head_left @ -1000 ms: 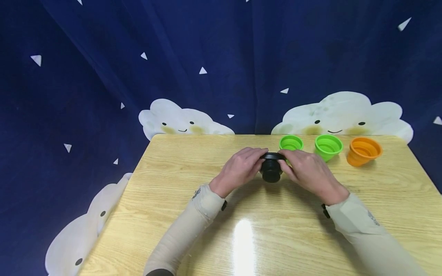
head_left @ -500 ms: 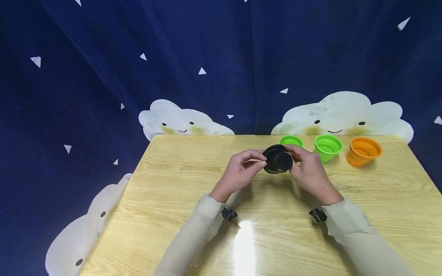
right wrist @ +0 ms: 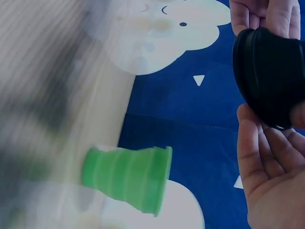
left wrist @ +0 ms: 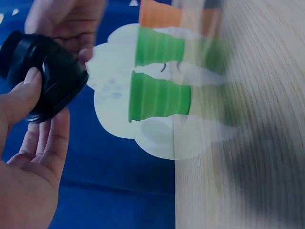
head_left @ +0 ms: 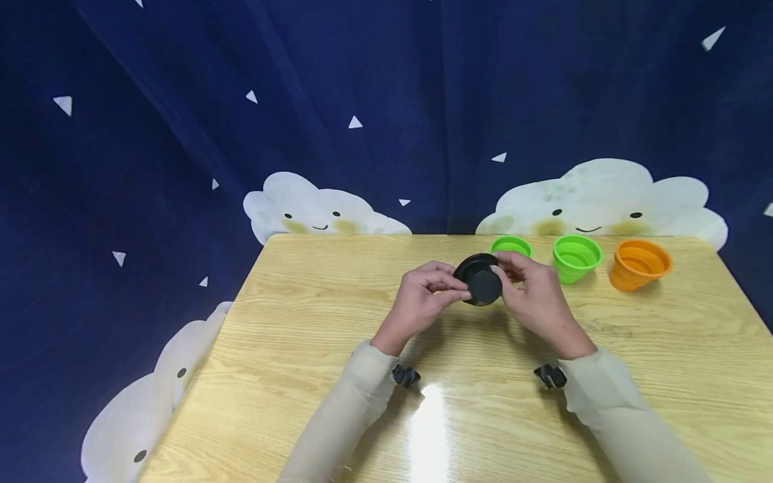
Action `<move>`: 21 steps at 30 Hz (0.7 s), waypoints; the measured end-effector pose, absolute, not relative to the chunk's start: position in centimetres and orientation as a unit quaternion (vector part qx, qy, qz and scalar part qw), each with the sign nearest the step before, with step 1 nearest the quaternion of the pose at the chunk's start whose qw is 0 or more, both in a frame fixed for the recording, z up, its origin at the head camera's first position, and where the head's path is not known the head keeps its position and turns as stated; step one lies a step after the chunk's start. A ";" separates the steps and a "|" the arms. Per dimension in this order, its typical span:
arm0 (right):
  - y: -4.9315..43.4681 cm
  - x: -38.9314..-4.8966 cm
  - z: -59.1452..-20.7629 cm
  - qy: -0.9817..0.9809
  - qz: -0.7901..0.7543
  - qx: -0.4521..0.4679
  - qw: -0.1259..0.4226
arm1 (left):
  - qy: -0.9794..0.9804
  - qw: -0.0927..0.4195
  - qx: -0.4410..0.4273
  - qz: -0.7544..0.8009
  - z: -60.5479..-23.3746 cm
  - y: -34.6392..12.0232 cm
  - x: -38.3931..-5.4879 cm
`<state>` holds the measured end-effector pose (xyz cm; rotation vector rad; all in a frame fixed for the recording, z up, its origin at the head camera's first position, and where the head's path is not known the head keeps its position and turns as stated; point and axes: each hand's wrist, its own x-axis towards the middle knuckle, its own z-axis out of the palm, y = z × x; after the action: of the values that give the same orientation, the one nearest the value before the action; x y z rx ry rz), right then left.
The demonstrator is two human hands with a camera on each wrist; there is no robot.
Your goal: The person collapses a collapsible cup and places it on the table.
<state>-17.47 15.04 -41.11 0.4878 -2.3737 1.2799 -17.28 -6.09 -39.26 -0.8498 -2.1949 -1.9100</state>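
Observation:
Both hands hold a black collapsible cup (head_left: pixel 485 288) over the table, its round base turned toward the head camera. My left hand (head_left: pixel 417 302) pinches its left side; in the left wrist view the thumb lies on the wall of the black cup (left wrist: pixel 57 71) and the fingers are under the rim. On the other side my right hand (head_left: pixel 537 302) grips it with the thumb near the base and fingers behind the rim. The right wrist view shows the wide rim of the black cup (right wrist: pixel 257 71) resting against the fingers. The cup's inside is hidden.
Behind the right hand stand two green collapsible cups, one (head_left: pixel 510 245) partly covered and one (head_left: pixel 576 258) beside it. An orange cup (head_left: pixel 640 265) stands farther right. The wooden table (head_left: pixel 314 295) ends at a dark blue curtain (head_left: pixel 362 80).
The black cup has tilted so its base swung up from pointing down and toward me to facing the head camera. Both hands shifted their hold, thumbs now on the near side.

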 end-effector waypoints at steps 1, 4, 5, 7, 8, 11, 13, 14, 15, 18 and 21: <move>15.0 -17.5 -41.0 -0.848 0.455 0.176 0.205 | -0.730 0.066 -0.275 -0.622 -39.2 -6.0 -17.2; 14.7 -17.4 -40.7 -0.842 0.467 0.166 0.213 | -0.735 0.094 -0.250 -0.623 -38.8 -5.8 -17.0; 14.6 -17.4 -40.6 -0.837 0.480 0.158 0.211 | -0.734 0.103 -0.240 -0.627 -38.7 -5.7 -16.9; 14.5 -17.4 -40.5 -0.821 0.512 0.146 0.206 | -0.732 0.117 -0.219 -0.634 -38.5 -5.4 -16.9; 14.4 -17.4 -40.4 -0.812 0.528 0.142 0.202 | -0.730 0.122 -0.207 -0.640 -38.4 -5.2 -16.9; 14.2 -17.1 -40.3 -0.780 0.581 0.142 0.186 | -0.724 0.130 -0.168 -0.657 -38.5 -4.8 -17.0; 14.1 -16.9 -40.3 -0.764 0.602 0.149 0.179 | -0.717 0.136 -0.140 -0.669 -38.8 -4.5 -17.2; 14.0 -16.8 -40.3 -0.758 0.609 0.153 0.176 | -0.712 0.139 -0.126 -0.677 -39.2 -4.4 -17.5; 14.0 -16.7 -40.3 -0.752 0.616 0.158 0.174 | -0.707 0.142 -0.114 -0.683 -39.5 -4.2 -17.7; 13.8 -16.4 -40.5 -0.743 0.620 0.173 0.182 | -0.687 0.143 -0.090 -0.706 -40.6 -3.9 -18.4; 13.5 -16.4 -40.6 -0.735 0.624 0.171 0.204 | -0.660 0.137 -0.085 -0.733 -41.4 -3.6 -18.9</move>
<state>-16.39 13.52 -40.64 0.4775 -2.0494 1.7394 -18.90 -3.62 -41.45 -0.2470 -1.9106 -2.1220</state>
